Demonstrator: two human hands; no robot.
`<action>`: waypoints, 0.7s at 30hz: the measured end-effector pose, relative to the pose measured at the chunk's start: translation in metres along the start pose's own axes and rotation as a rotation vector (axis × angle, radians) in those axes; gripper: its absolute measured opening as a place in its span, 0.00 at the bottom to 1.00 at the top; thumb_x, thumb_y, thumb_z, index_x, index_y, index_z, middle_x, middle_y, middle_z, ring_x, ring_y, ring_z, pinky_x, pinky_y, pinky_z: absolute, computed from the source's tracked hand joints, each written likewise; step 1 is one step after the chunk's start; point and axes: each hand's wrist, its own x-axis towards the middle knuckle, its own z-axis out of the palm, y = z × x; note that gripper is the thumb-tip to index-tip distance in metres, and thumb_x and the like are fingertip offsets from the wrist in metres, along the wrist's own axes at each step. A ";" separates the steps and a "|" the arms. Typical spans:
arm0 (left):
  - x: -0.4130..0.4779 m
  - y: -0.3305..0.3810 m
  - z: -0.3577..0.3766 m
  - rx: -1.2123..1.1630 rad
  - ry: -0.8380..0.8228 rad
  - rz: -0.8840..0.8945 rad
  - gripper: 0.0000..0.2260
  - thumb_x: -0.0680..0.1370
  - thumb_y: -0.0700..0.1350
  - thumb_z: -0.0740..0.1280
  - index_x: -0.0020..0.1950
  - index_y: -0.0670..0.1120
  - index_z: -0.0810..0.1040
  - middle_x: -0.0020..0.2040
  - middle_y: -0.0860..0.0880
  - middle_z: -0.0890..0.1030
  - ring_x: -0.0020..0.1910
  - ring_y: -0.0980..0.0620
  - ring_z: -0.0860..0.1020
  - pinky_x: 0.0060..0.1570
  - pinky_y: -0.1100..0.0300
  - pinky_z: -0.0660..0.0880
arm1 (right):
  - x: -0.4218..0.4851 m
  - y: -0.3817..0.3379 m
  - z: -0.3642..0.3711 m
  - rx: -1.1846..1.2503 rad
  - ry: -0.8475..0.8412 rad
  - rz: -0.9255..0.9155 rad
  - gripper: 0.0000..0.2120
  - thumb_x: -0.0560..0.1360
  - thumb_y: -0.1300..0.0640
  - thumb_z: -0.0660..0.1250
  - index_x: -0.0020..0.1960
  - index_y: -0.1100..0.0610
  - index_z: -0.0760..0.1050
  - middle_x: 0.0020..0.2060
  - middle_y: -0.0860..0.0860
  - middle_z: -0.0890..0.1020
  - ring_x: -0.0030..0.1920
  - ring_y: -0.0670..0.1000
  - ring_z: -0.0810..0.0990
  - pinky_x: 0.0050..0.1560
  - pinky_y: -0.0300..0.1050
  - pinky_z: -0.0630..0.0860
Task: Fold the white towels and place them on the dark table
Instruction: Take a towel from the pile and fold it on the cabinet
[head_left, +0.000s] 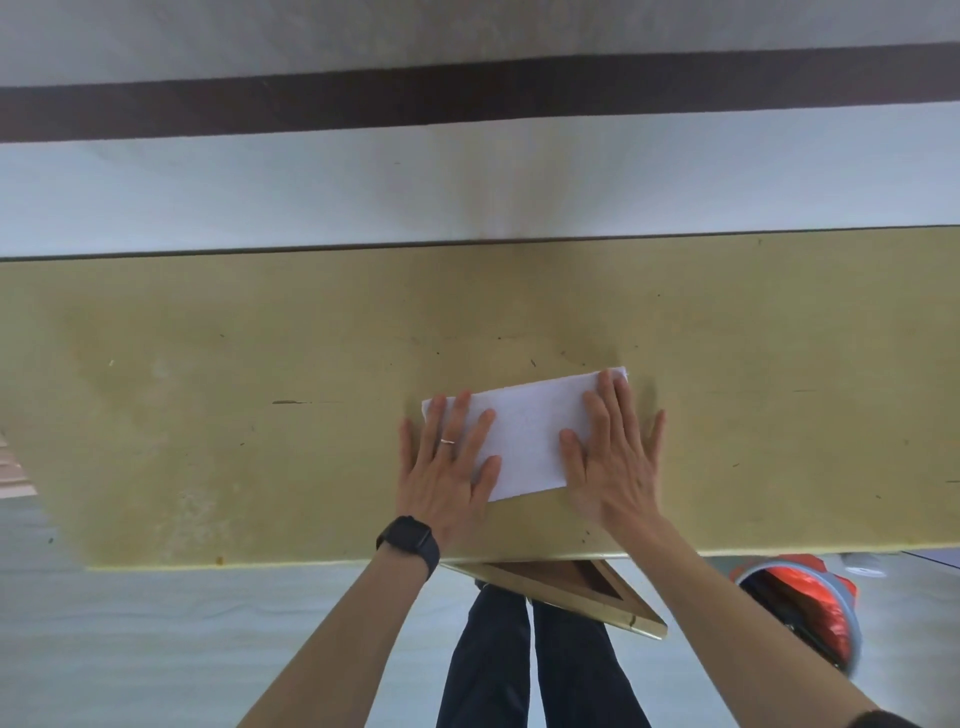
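A white towel (527, 431), folded into a narrow rectangle, lies flat on the yellowish table (260, 395), right of its middle and near the front edge. My left hand (449, 465), with a ring and a black watch on the wrist, presses flat on the towel's left end with straight, spread fingers. Over the right end my right hand (610, 457) lies flat the same way, its fingertips reaching the far right corner. No dark table is in view.
The table's front edge (311, 564) runs across the lower frame, with my legs and a wooden triangular frame (576, 592) below it. A grey bin with a red bag (808, 608) stands at the lower right. A pale wall with a dark stripe rises behind the table.
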 end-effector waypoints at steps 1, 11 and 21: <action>-0.001 0.002 -0.003 0.007 0.014 -0.020 0.25 0.81 0.59 0.53 0.78 0.57 0.60 0.79 0.50 0.59 0.77 0.44 0.57 0.73 0.40 0.51 | 0.008 0.000 -0.006 -0.039 -0.003 -0.016 0.26 0.82 0.41 0.48 0.77 0.50 0.57 0.81 0.46 0.45 0.79 0.45 0.39 0.77 0.64 0.39; -0.039 0.015 -0.016 0.003 0.102 0.084 0.21 0.77 0.55 0.65 0.71 0.55 0.73 0.59 0.46 0.79 0.54 0.44 0.77 0.54 0.49 0.73 | 0.032 -0.032 -0.029 -0.055 0.079 -0.294 0.25 0.82 0.45 0.53 0.78 0.48 0.62 0.80 0.49 0.57 0.80 0.52 0.49 0.77 0.63 0.50; -0.079 -0.003 0.021 0.009 0.129 0.576 0.18 0.82 0.39 0.55 0.70 0.47 0.75 0.69 0.48 0.75 0.66 0.47 0.74 0.63 0.48 0.74 | -0.101 0.049 0.019 -0.064 0.128 -0.680 0.23 0.78 0.54 0.70 0.72 0.56 0.73 0.75 0.49 0.69 0.75 0.49 0.66 0.69 0.56 0.69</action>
